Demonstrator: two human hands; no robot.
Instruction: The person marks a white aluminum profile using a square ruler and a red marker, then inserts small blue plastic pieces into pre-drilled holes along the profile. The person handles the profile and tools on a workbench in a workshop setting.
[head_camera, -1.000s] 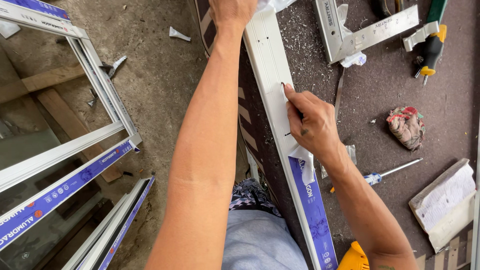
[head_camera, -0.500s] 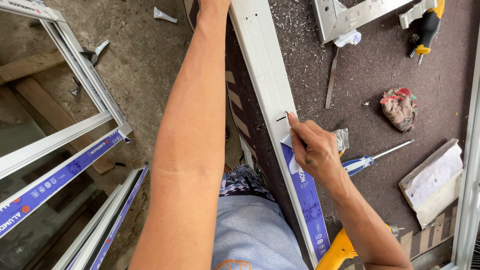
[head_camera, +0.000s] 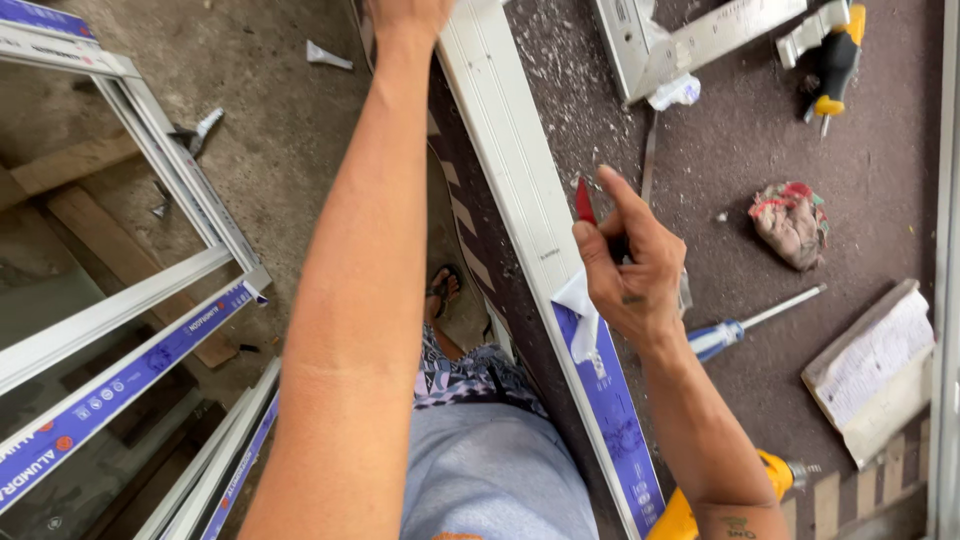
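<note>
The right hand (head_camera: 632, 268) pinches a red pencil (head_camera: 585, 201) between thumb and curled fingers, the index finger stretched along it, its tip pointing up and away. The pencil hovers just over the right edge of a long white profile (head_camera: 510, 150) that runs diagonally across the bench (head_camera: 740, 160). Just below the fingers, a flap of peeled white film (head_camera: 580, 305) curls up where the profile's blue wrap (head_camera: 610, 420) begins.

The left hand (head_camera: 410, 12) reaches far up the profile and presses near its upper end; it is cut by the top edge, so I cannot tell how its fingers lie.

Right of the right hand lie a blue-handled screwdriver (head_camera: 745, 330), a crumpled rag (head_camera: 792, 222) and a notebook (head_camera: 875, 365). A metal square (head_camera: 690, 45) and a yellow-and-black tool (head_camera: 835, 60) sit further up. A yellow drill (head_camera: 690, 510) shows by the forearm. On the floor to the left stand white frames (head_camera: 150, 290).
</note>
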